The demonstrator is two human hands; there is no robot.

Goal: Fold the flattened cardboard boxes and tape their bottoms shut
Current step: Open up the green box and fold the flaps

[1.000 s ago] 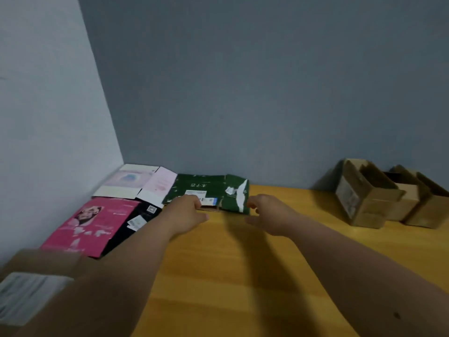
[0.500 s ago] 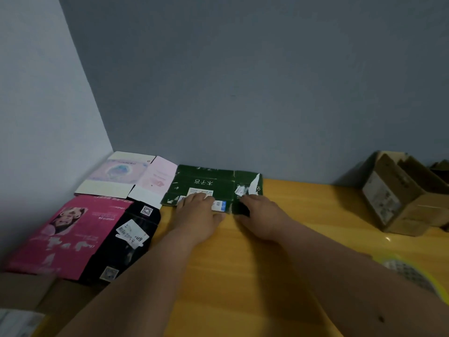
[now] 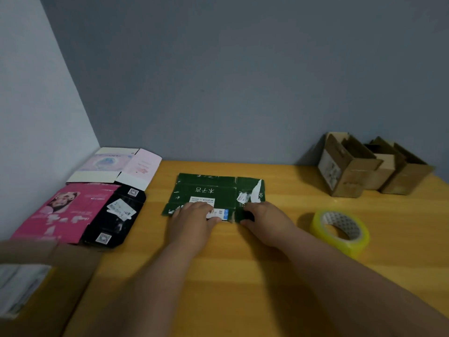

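Observation:
A flattened dark green cardboard box (image 3: 206, 186) with white labels lies on the wooden table (image 3: 401, 227), near its middle. My left hand (image 3: 192, 222) rests on the box's near edge, fingers lying flat over a white label. My right hand (image 3: 267, 222) pinches the near right flap, fingers on top and thumb at the edge. A roll of clear yellowish tape (image 3: 349, 246) lies flat on the table just right of my right hand.
Three folded brown boxes (image 3: 347, 171) stand at the back right by the wall. Flattened boxes lie at the left: a pale pink-and-white one (image 3: 116, 166), a pink one (image 3: 68, 210), a black one (image 3: 116, 220). Brown cardboard (image 3: 36, 276) sits at the near left.
Both hands came down on the green box and slid it from beside the pale pink box toward the table's middle. The view shifted and the tape roll came into sight.

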